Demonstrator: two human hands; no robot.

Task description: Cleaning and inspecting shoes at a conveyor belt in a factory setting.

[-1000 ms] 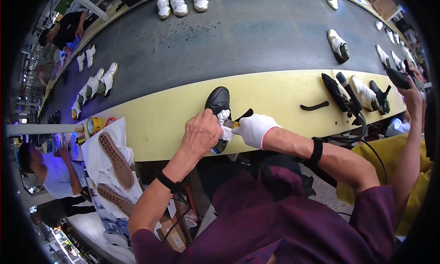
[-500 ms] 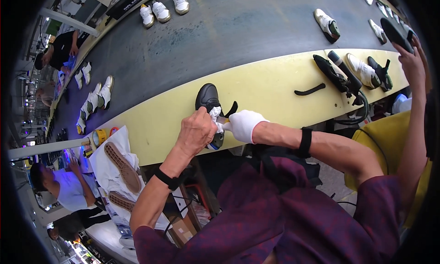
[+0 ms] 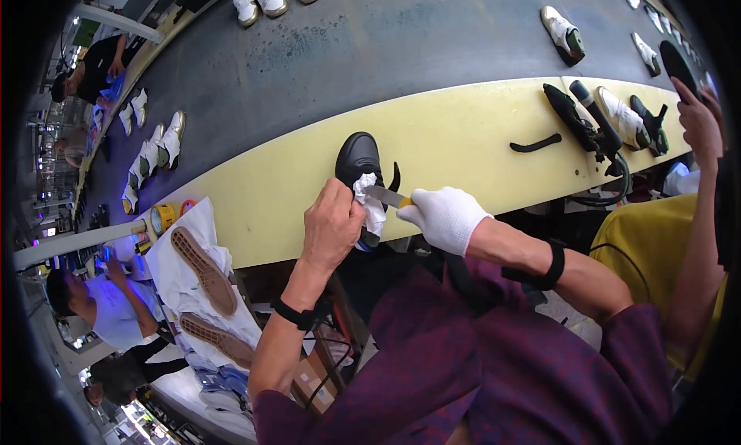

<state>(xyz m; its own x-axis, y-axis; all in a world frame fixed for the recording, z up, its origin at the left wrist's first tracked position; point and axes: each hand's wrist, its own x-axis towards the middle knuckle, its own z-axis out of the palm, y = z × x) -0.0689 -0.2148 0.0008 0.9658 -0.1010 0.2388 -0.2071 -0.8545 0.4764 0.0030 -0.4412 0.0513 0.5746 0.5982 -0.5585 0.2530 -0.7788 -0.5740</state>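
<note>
A black shoe (image 3: 356, 158) lies on the pale yellow bench edge (image 3: 463, 136), toe pointing away. My bare left hand (image 3: 330, 225) grips its heel end, with white stuffing paper (image 3: 370, 202) showing at the opening. My right hand (image 3: 446, 216), in a white glove, holds a thin metal tool with a yellow handle (image 3: 386, 197), its tip pressed into the paper. A black curved shoehorn-like piece (image 3: 395, 176) lies just right of the shoe.
A dark conveyor belt (image 3: 386, 51) carries white and black shoes. Black shoes and tools (image 3: 594, 121) lie at the right, near another person's hand (image 3: 698, 121). Two brown soles (image 3: 202, 260) rest on white paper at the left. People work at the far left.
The view shifted, so the shoe and both hands sit slightly lower and left. The hands stay on the shoe, and the tool keeps working at the paper.
</note>
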